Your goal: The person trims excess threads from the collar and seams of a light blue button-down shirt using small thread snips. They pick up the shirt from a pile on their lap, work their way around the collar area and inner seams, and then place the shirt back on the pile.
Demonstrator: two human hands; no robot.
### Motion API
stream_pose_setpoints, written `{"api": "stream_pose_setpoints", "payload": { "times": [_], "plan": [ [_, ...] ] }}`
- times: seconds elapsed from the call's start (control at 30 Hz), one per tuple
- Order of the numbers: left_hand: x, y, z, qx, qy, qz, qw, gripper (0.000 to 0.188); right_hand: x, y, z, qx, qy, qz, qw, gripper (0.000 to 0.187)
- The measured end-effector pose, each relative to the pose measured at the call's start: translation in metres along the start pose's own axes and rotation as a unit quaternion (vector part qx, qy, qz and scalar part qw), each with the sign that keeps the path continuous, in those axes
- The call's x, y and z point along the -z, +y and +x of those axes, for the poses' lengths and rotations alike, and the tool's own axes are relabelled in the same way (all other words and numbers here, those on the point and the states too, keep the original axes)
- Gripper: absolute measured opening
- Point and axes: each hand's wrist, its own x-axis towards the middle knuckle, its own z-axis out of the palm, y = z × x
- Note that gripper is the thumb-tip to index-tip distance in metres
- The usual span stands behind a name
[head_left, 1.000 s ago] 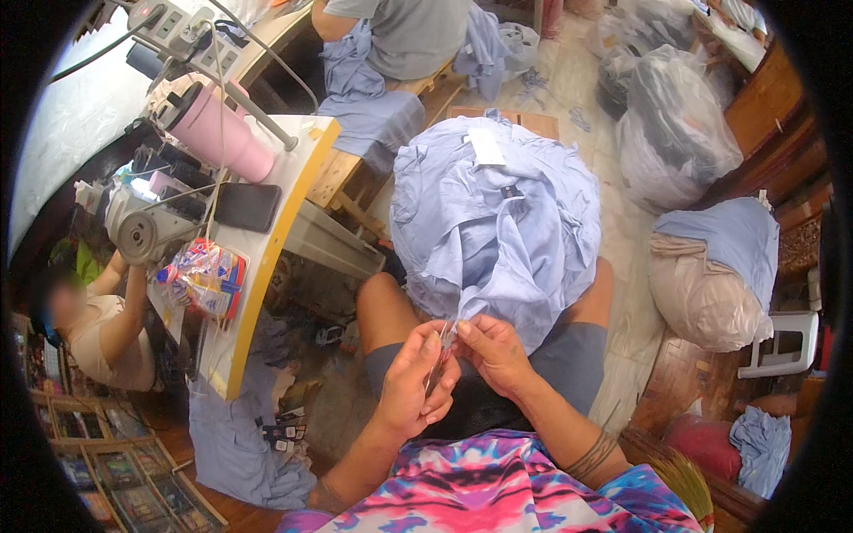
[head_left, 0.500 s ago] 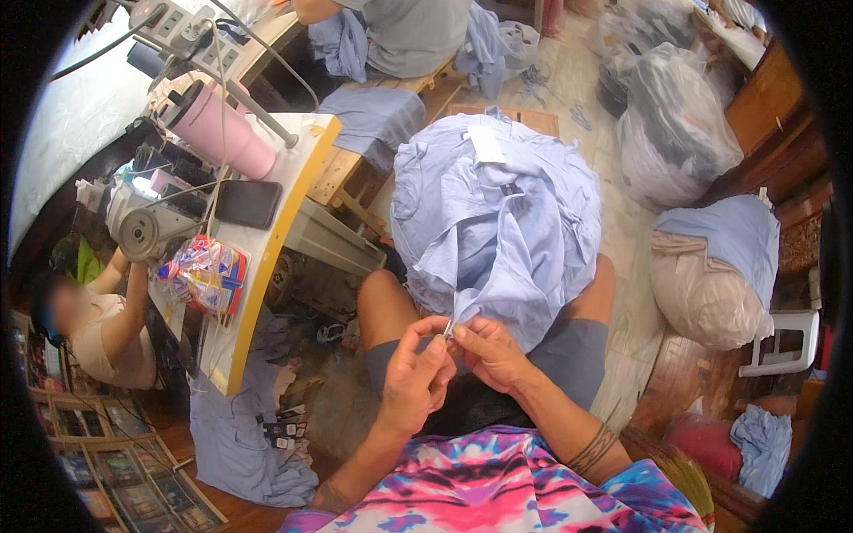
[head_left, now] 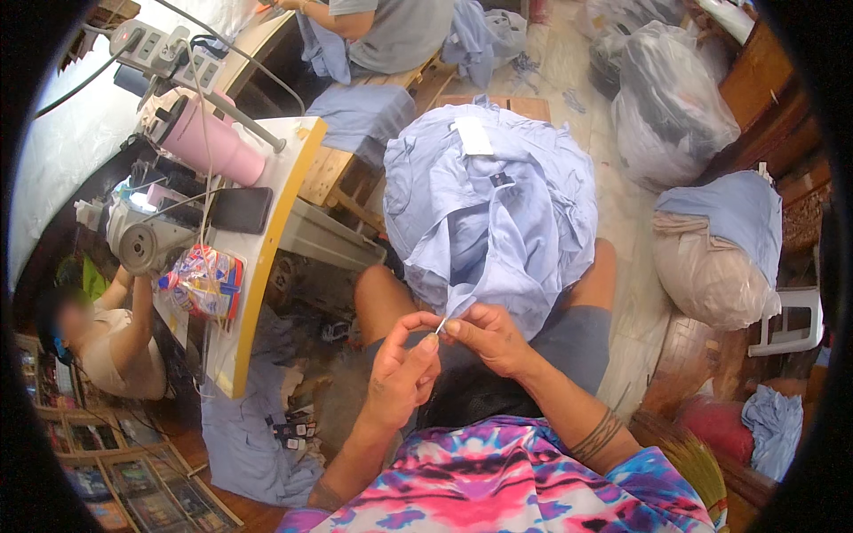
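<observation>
A light blue garment (head_left: 484,235) is heaped in front of me over my knees, with a white paper tag (head_left: 474,136) and a small dark label (head_left: 500,179) on it. A narrow end of its cloth comes down to my fingers. My right hand (head_left: 498,340) pinches that end between thumb and bent forefinger. Close against it, my left hand (head_left: 407,362) is closed in a pinch, gripping a thin white strip (head_left: 441,325) that sticks up between the fingertips. Whether the strip is part of the cloth is too small to tell.
To the left, a yellow-edged table (head_left: 283,258) bears a pink tumbler (head_left: 209,138), a phone (head_left: 243,210) and a plastic-wrapped packet (head_left: 204,280). Blue cloth (head_left: 253,444) hangs below. Bagged bundles (head_left: 673,102) and a white stool (head_left: 791,322) stand right. Two other people work nearby.
The view has shifted slightly. My hands have drawn a little apart, so more of the white strip shows between them. Both pinches stay closed.
</observation>
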Motion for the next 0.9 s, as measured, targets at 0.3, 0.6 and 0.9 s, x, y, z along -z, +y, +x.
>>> {"api": "stream_pose_setpoints", "payload": {
  "times": [0.3,0.6,0.9],
  "plan": [
    [0.007,-0.003,-0.001,0.019,0.000,-0.006,1.000,0.030,0.005,-0.018,0.004,-0.077,-0.026,-0.029,0.996,0.023],
    [-0.001,0.004,-0.002,0.020,0.004,-0.103,0.994,0.023,0.003,-0.023,0.018,-0.013,-0.084,-0.020,0.996,0.018],
    [0.001,0.034,-0.009,-0.153,0.059,-0.078,0.983,0.024,0.014,-0.006,0.020,-0.077,-0.081,-0.113,0.987,0.021]
  ]
}}
